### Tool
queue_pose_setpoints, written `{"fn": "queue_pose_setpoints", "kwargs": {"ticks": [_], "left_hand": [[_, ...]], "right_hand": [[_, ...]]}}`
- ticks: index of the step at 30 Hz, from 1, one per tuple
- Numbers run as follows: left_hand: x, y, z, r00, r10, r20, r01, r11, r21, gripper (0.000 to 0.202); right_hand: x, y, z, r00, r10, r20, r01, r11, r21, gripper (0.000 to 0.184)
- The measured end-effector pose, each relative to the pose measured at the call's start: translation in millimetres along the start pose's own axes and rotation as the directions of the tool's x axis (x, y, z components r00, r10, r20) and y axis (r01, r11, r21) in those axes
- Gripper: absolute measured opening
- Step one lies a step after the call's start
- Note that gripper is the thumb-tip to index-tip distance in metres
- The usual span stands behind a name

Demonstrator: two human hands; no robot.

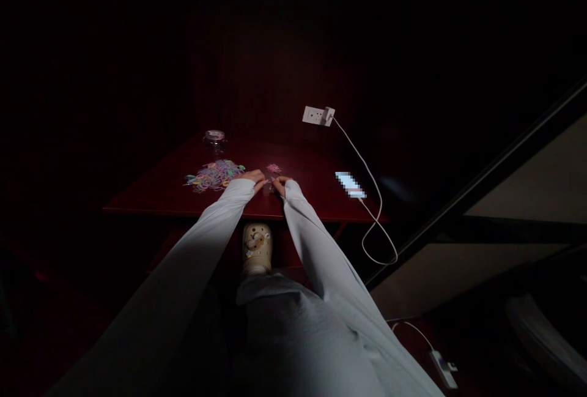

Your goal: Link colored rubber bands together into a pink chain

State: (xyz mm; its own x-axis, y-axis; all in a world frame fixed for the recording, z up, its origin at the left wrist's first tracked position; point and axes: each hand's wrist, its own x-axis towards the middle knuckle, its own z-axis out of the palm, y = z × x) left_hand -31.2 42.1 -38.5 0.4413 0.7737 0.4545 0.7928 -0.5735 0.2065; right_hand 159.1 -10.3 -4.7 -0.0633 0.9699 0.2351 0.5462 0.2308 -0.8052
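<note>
Both my arms, in pale long sleeves, reach out over a dark red table (151, 195). My left hand (255, 177) and my right hand (279, 183) meet near the table's middle, fingers pinched close together on something small that I cannot make out. A loose pile of several small colourful rubber bands (214, 175) lies just left of my left hand. A small pink cluster of bands (274, 168) sits just beyond my fingertips. A round clear container (215, 136) stands at the table's far left.
A phone (350, 185) lies at the table's right, with a white cable (367, 170) running to a wall socket (317, 115) and looping off the edge. My light clog (257, 248) shows under the table. The room is very dark.
</note>
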Motion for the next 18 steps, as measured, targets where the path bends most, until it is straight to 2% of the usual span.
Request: {"fn": "queue_pose_setpoints", "kwargs": {"ticks": [11, 14, 18], "left_hand": [[-7.3, 14.7, -14.2, 0.999, -0.048, 0.0, 0.048, 0.999, -0.016, 0.023], [-10.3, 17.7, -18.1, 1.0, -0.025, -0.017, 0.025, 1.0, 0.0, 0.021], [-14.6, 20.9, -23.5, 0.997, -0.06, -0.04, 0.061, 0.998, 0.028, 0.022]], "right_hand": [[-0.9, 4.7, 2.5, 0.995, -0.093, -0.04, 0.091, 0.995, -0.042, 0.043], [-0.1, 4.5, 3.1, 0.995, -0.094, -0.033, 0.091, 0.994, -0.066, 0.042], [2.8, 4.3, 1.6, 0.987, -0.122, -0.101, 0.107, 0.984, -0.143, 0.037]]}}
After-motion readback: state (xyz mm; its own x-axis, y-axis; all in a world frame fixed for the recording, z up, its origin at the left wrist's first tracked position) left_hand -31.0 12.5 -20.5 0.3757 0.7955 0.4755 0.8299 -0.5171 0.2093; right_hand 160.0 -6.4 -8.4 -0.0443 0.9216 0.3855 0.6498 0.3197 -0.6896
